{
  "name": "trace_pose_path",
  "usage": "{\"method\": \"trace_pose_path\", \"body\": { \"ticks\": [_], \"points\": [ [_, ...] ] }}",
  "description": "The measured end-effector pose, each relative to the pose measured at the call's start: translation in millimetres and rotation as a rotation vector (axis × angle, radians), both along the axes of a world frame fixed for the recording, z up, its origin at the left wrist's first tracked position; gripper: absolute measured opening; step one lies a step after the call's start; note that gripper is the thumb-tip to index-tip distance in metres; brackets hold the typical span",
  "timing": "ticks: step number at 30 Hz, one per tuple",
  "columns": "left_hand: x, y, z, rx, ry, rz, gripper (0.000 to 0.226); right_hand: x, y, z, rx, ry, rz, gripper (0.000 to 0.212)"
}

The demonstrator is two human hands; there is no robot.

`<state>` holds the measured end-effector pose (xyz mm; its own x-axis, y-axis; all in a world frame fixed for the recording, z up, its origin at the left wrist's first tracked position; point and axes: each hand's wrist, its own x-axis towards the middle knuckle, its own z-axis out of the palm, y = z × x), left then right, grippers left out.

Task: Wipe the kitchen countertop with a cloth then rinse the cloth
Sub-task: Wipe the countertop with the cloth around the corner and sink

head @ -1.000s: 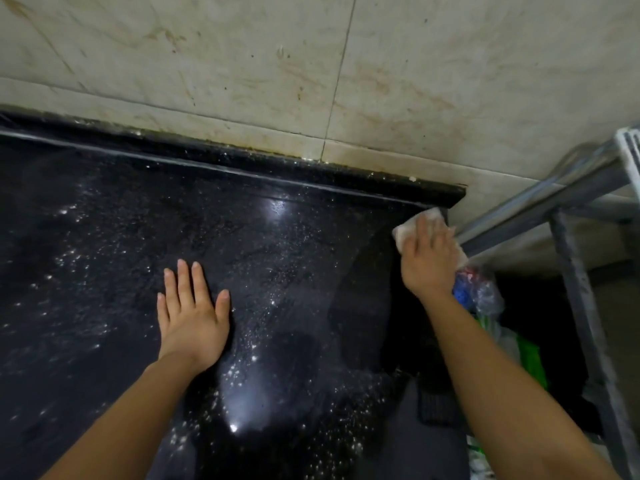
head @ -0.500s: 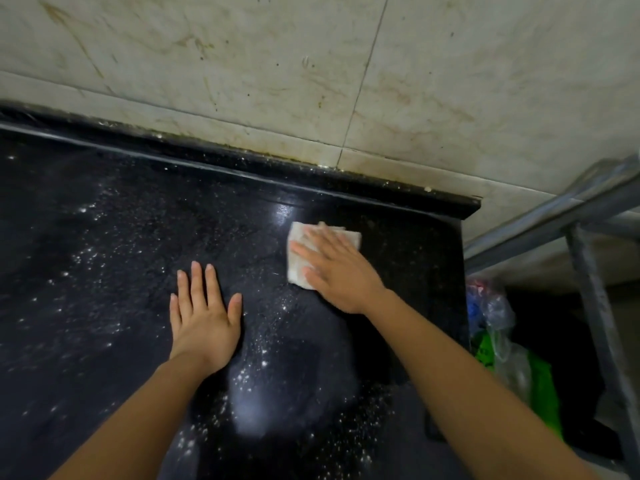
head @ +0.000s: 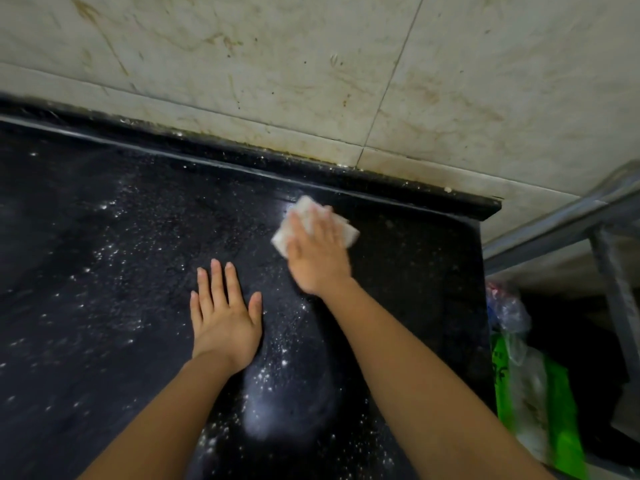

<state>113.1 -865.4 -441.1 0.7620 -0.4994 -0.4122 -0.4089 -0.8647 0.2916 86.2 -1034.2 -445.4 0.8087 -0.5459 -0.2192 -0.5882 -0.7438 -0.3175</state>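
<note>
Centrally, a black speckled kitchen countertop (head: 104, 271), glossy, scattered with white specks (head: 277, 368) thickest in the near middle. Left hand (head: 225, 323): laid palm-down flat on the countertop, fingers straight and close together pointing to the far side, thumb spread out to the right, holding nothing; forearm runs in from the near left edge. Right hand (head: 317, 258): palm-down, fingers straight and flat, pressing on a white folded cloth (head: 348, 233); slightly blurred; forearm stretched from the near right corner. The cloth lies on the countertop at the far side, right of middle, just short of the raised black back edge (head: 242, 154), its corners showing to the left, far side and right of the fingers. Behind: stained cream wall tiles (head: 277, 64). At right, beyond the counter's end: a grey metal frame (head: 606, 271), a clear plastic bag (head: 509, 313), and a green-and-white plastic bag (head: 561, 410) nearer.
</note>
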Motion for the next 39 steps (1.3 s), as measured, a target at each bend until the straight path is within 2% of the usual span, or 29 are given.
{"method": "trace_pose_path", "body": {
  "ticks": [3,6,8,12,14,16,23,27,29,30,32,34,36,39],
  "points": [
    [0.7,-0.3,0.3,0.013,0.012,-0.002,0.065,6.3,8.4,3.0,0.014,0.043,0.283,0.052],
    [1.5,0.9,-0.1,0.018,0.015,-0.01,0.066,-27.1,-19.9,2.1,-0.039,0.049,0.334,0.054],
    [1.5,1.8,-0.4,0.022,0.019,-0.018,0.066,-65.1,-44.8,0.7,-0.086,0.051,0.178,0.063],
    [1.3,2.1,-1.5,0.018,0.016,-0.026,0.065,-142.4,-82.5,-2.5,-0.107,0.111,-0.205,0.057],
    [0.4,2.5,-1.1,0.011,0.012,-0.027,0.065,-155.7,-74.2,0.3,-0.071,0.129,-0.369,0.055],
    [-1.0,3.2,0.1,0.006,0.01,-0.027,0.065,-152.8,-48.1,2.1,-0.049,0.12,-0.412,0.054],
    [1.1,7.7,4.3,-0.005,0.048,-0.067,0.068,-143.4,82.1,4.8,-0.021,0.08,0.091,0.06],
    [3.8,16.8,5.7,-0.026,0.063,-0.129,0.068,-176.1,84.4,12.8,0.008,0.094,0.454,0.052],
    [4.3,20.6,5.1,-0.038,0.068,-0.155,0.068,-183.2,64.2,12.7,-0.031,0.109,0.542,0.054],
    [4.4,21.4,4.5,-0.037,0.065,-0.16,0.068,-180.7,51.5,10.8,-0.055,0.115,0.507,0.058],
    [4.6,21.2,2.6,-0.023,0.052,-0.164,0.068,-165.6,24.0,8.9,-0.081,0.12,0.306,0.07],
    [5.2,19.6,0.2,-0.013,0.048,-0.16,0.068,-142.6,0.9,9.5,-0.077,0.142,0.147,0.063],
    [5.9,17.6,-0.8,-0.011,0.046,-0.157,0.068,-117.3,-13.7,11.3,-0.045,0.171,0.076,0.055],
    [6.9,17.0,-1.2,-0.007,0.056,-0.15,0.067,-83.2,-14.9,10.4,0.003,0.18,-0.014,0.054]
  ]
}}
